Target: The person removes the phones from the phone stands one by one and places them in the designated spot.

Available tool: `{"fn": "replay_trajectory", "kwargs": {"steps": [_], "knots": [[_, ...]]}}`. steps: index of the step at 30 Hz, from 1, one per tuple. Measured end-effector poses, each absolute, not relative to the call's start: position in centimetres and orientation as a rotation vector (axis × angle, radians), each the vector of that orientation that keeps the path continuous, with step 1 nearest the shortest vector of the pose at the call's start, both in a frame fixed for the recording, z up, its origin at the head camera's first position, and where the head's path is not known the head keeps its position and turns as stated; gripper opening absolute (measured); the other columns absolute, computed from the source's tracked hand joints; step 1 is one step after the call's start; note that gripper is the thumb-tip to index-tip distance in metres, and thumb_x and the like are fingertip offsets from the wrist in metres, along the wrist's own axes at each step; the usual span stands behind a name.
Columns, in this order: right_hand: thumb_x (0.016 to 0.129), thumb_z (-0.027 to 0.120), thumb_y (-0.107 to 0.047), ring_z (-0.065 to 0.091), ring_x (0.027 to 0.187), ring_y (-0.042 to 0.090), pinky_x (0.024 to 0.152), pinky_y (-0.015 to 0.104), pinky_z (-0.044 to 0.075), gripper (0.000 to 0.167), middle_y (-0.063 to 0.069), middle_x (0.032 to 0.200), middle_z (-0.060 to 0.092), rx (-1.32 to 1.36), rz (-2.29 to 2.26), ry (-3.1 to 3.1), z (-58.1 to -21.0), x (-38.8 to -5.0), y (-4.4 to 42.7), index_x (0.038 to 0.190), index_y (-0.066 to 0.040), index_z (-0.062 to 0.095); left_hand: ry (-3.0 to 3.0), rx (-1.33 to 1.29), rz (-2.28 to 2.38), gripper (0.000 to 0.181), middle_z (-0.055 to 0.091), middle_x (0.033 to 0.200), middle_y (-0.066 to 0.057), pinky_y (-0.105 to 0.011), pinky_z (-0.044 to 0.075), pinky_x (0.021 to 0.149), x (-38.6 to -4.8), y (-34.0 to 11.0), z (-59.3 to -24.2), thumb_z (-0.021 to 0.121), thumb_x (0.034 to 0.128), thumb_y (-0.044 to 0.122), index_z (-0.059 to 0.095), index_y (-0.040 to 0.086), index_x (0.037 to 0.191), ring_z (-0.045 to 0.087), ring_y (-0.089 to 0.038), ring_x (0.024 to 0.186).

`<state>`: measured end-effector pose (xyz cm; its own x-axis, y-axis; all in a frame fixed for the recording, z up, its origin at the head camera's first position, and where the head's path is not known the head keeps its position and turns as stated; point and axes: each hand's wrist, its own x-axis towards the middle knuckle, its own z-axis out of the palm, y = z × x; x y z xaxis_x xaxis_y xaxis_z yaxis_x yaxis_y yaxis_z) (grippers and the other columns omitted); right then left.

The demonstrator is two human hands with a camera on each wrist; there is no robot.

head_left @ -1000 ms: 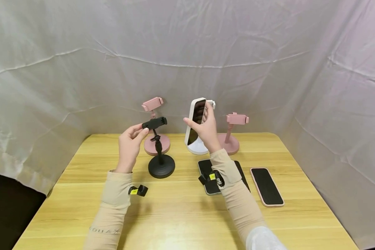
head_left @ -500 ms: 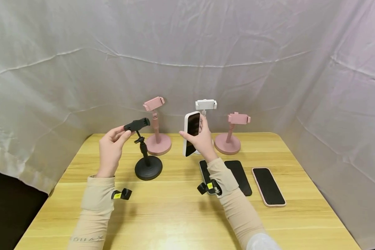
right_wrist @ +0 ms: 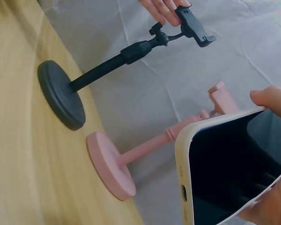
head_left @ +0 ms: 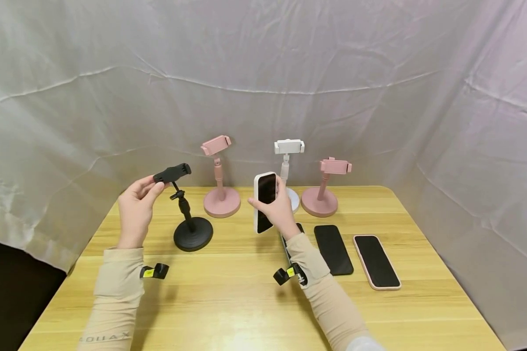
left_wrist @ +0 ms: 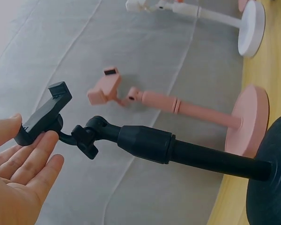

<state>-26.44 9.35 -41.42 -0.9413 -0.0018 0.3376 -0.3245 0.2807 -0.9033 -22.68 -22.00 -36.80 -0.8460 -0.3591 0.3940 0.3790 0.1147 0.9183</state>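
Observation:
In the head view, my left hand (head_left: pixel 134 214) pinches the end of the black clamp on a black phone stand (head_left: pixel 185 208). Thumb and fingers meet its clamp in the left wrist view, where the stand's ball joint, pole and round base show. Whether the base touches the wood cannot be told. My right hand (head_left: pixel 279 210) grips a white-cased phone (head_left: pixel 267 189) by its long edges, thumb on the left side. This phone is upright, above the table, its dark screen towards me. Its charging port end faces the camera in the right wrist view.
Behind stand a pink phone stand (head_left: pixel 220 192), a white phone stand (head_left: pixel 289 146) partly hidden by the right hand, and another pink phone stand (head_left: pixel 319 201). A black phone (head_left: pixel 334 249) and a pink-cased phone (head_left: pixel 376 262) lie right; another phone is under the right forearm. Grey cloth surrounds the table (head_left: pixel 228 302).
The left hand has shifted left with the black stand, away from the left pink stand. The right hand has brought the white-cased phone down and nearer, uncovering the white stand's clamp.

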Motion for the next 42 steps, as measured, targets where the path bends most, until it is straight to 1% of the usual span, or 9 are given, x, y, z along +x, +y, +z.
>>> {"fn": "replay_trajectory", "kwargs": {"steps": [6, 15, 20, 24, 27, 33, 37, 42], "knots": [[0.073, 0.084, -0.035, 0.054, 0.117, 0.031, 0.1, 0.049, 0.046, 0.097, 0.017, 0.135, 0.051, 0.232, 1.677, -2.339, -42.7, -26.3, 9.0, 0.149, -0.013, 0.028, -1.807, 0.018, -1.808, 0.033, 0.074, 0.083, 0.016, -0.008, 0.048, 0.083, -23.1, -23.3, -36.9, 0.074, 0.0864, 0.014, 0.067, -0.002, 0.115, 0.07, 0.002, 0.084], [0.074, 0.084, -0.034, 0.052, 0.124, 0.035, 0.104, 0.05, 0.044, 0.099, 0.02, 0.141, 0.048, 0.181, 1.652, -2.402, -43.6, -25.6, 8.6, 0.15, -0.01, 0.026, -1.681, 0.009, -1.851, 0.033, 0.075, 0.086, 0.013, -0.008, 0.051, 0.079, -24.3, -25.0, -37.1, 0.075, 0.0841, 0.012, 0.068, -0.003, 0.112, 0.071, 0.001, 0.08], [0.073, 0.084, -0.037, 0.051, 0.127, 0.036, 0.106, 0.051, 0.043, 0.099, 0.021, 0.142, 0.048, 0.122, 1.629, -2.442, -44.5, -25.3, 8.4, 0.149, -0.009, 0.027, -1.621, 0.025, -1.876, 0.03, 0.075, 0.083, 0.012, -0.008, 0.051, 0.079, -25.0, -25.8, -37.1, 0.075, 0.0837, 0.009, 0.069, -0.002, 0.11, 0.071, 0.001, 0.079], [0.074, 0.083, -0.04, 0.043, 0.136, 0.037, 0.111, 0.052, 0.039, 0.103, 0.021, 0.15, 0.039, 0.073, 1.628, -2.483, -45.3, -25.2, 8.3, 0.151, -0.008, 0.024, -1.575, 0.062, -1.902, 0.026, 0.074, 0.081, 0.012, -0.009, 0.05, 0.077, -25.6, -26.4, -37.0, 0.075, 0.0835, 0.007, 0.069, 0.001, 0.108, 0.07, 0.001, 0.078], [0.074, 0.083, -0.041, 0.039, 0.139, 0.039, 0.112, 0.053, 0.037, 0.106, 0.023, 0.154, 0.034, 0.047, 1.625, -2.517, -45.8, -25.1, 8.2, 0.152, -0.005, 0.021, -1.546, 0.088, -1.911, 0.023, 0.073, 0.081, 0.011, -0.009, 0.05, 0.075, -26.1, -26.8, -37.0, 0.076, 0.0828, 0.006, 0.07, 0.004, 0.105, 0.07, 0.001, 0.077], [0.074, 0.083, -0.037, 0.044, 0.134, 0.042, 0.11, 0.054, 0.04, 0.106, 0.027, 0.149, 0.038, 0.062, 1.585, -2.551, -46.3, -24.9, 8.0, 0.152, 0.0, 0.02, -1.499, 0.109, -1.911, 0.022, 0.072, 0.081, 0.011, -0.01, 0.05, 0.074, -27.2, -27.3, -37.2, 0.076, 0.0821, 0.005, 0.07, 0.004, 0.103, 0.07, 0.001, 0.076], [0.075, 0.083, -0.035, 0.044, 0.134, 0.044, 0.109, 0.054, 0.04, 0.107, 0.028, 0.15, 0.037, 0.043, 1.553, -2.591, -46.7, -24.7, 7.8, 0.153, -0.001, 0.018, -1.487, 0.124, -1.907, 0.022, 0.071, 0.082, 0.01, -0.01, 0.05, 0.074, -28.0, -27.8, -37.4, 0.076, 0.082, 0.005, 0.07, 0.004, 0.104, 0.069, 0.0, 0.077], [0.075, 0.083, -0.036, 0.048, 0.129, 0.047, 0.105, 0.056, 0.043, 0.109, 0.03, 0.147, 0.04, 0.026, 1.473, -2.672, -47.1, -24.4, 7.4, 0.154, -0.006, 0.015, -1.477, 0.154, -1.896, 0.022, 0.072, 0.08, 0.011, -0.011, 0.049, 0.074, -28.7, -28.3, -37.4, 0.077, 0.0819, 0.006, 0.071, 0.005, 0.103, 0.069, 0.0, 0.078]]}}
